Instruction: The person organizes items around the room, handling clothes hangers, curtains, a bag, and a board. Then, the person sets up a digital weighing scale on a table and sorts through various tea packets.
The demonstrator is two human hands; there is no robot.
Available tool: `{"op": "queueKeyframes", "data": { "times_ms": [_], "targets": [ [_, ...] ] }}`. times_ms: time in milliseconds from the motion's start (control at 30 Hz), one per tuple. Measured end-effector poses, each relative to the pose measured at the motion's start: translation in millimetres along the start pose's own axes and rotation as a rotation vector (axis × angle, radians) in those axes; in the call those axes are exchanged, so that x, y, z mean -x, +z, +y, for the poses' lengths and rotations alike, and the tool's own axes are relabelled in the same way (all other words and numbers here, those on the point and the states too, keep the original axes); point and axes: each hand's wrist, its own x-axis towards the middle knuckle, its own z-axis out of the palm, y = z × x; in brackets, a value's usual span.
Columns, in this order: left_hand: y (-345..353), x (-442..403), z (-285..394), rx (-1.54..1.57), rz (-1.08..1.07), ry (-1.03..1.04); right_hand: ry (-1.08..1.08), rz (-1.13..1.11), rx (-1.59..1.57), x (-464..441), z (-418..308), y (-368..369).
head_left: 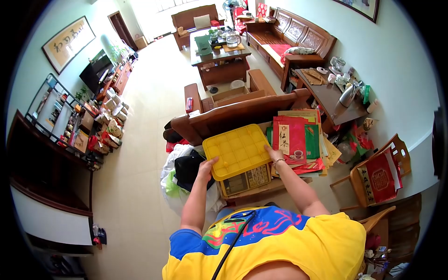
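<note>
A yellow plastic tray (237, 150) with a raised grid pattern lies between my two hands, over a weighing scale (247, 182) whose dark panel and rows of keys show at its near side. I cannot tell whether the tray is lifted off the scale. My left hand (206, 169) grips the tray's left edge, thumb on top. On the right edge my right hand (274, 155), with a bracelet at the wrist, holds it the same way; the fingers underneath are hidden. Right beside that hand lies a stack of flat packaging, topped by a red tea bag (289, 139) and a green one (312, 142).
A wooden bench back (238, 116) stands just beyond the tray. White plastic bags (170, 168) and a black cap-like item (191, 169) sit at the left. At right are a side table (333, 100) with a kettle (347, 95) and a wooden chair (359, 179) holding a red bag.
</note>
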Motion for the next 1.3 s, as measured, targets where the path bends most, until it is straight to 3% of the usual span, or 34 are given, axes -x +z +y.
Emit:
{"op": "queueKeyframes", "data": {
  "times_ms": [67,133,167,233,367,867,1300],
  "targets": [
    [0.0,-2.5,-1.6,0.007,0.002,0.002,0.015,0.056,-0.036,14.4,-7.7,1.4],
    [-1.3,-2.0,-3.9,0.072,-0.034,-0.019,0.133,-0.089,-0.437,6.7,-0.2,7.5],
    [-1.4,-1.8,-4.4,0.068,-0.034,-0.025,0.139,-0.087,-0.439,2.1,3.9,8.8],
    [0.3,-1.7,-5.6,0.154,-0.059,-0.029,0.238,-0.417,-0.765,-0.4,4.0,7.9],
    [-0.5,-2.8,-8.3,0.196,-0.083,-0.055,0.354,-0.42,-0.742,2.5,-2.7,2.8],
    [-7.3,-6.1,-4.0,0.126,-0.082,-0.027,0.169,-0.391,-0.726,32.9,-13.0,3.7],
    [-17.0,-4.5,-1.6,0.185,-0.104,-0.044,0.239,-0.399,-0.794,42.9,-10.3,19.1]
  ]
}}
